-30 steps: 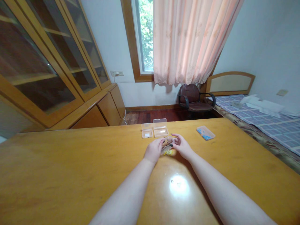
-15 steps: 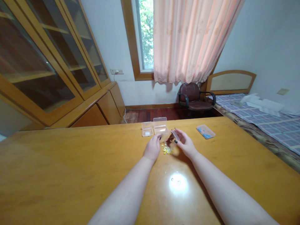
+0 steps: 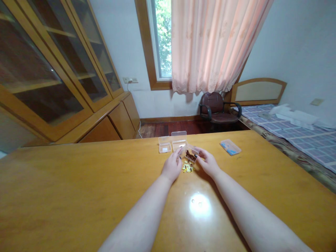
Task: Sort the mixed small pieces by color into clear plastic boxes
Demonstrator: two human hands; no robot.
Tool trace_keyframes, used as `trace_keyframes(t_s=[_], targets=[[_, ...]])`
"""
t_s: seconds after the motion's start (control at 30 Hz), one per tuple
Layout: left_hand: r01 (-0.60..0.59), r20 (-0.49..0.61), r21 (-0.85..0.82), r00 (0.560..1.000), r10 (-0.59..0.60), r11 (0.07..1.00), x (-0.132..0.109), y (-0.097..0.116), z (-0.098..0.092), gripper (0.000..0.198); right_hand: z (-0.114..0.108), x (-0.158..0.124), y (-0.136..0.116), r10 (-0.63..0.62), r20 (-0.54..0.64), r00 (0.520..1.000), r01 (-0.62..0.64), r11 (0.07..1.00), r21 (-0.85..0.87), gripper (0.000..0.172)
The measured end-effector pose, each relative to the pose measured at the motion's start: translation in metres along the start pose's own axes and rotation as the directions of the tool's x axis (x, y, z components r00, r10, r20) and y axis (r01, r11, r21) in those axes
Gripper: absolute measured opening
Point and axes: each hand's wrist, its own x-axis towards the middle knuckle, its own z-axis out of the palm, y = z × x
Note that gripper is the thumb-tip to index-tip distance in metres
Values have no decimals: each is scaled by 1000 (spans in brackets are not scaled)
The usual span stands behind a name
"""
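A small clear plastic box with dark brown bits inside is held just above the wooden table, tilted. My left hand pinches its left side and my right hand grips its right side, so both hands are closed on it. Directly below the box lies a small heap of yellow and pale bits on the table, between my two hands.
Two more clear boxes sit side by side just beyond my hands, and a flat clear case with blue contents lies to the right. Past the table's far edge are a dark office chair, a bed and glass-fronted cabinets.
The clear box was lifted off the table and tipped. The yellow bits that were inside or under it now lie as a loose heap on the table. Both hands moved slightly farther away.
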Motion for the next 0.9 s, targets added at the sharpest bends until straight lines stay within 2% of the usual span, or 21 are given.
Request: trace_keyframes(t_s=[0.13,0.27,0.47,0.9], targets=[[-65,86,-30,994,67,997,0,-2,0,67,-2,-1,-8,-89,106,990,93,995,-38,38],[-86,119,-53,989,92,995,0,-3,-1,72,-4,-2,-12,-125,119,985,140,981,-137,37],[-84,106,-83,990,93,993,-1,-1,-3,70,-5,-3,-7,-159,95,983,178,953,-246,37],[-122,65,-65,990,126,990,-1,0,-2,64,-6,-5,-4,-221,100,970,241,922,-301,37]])
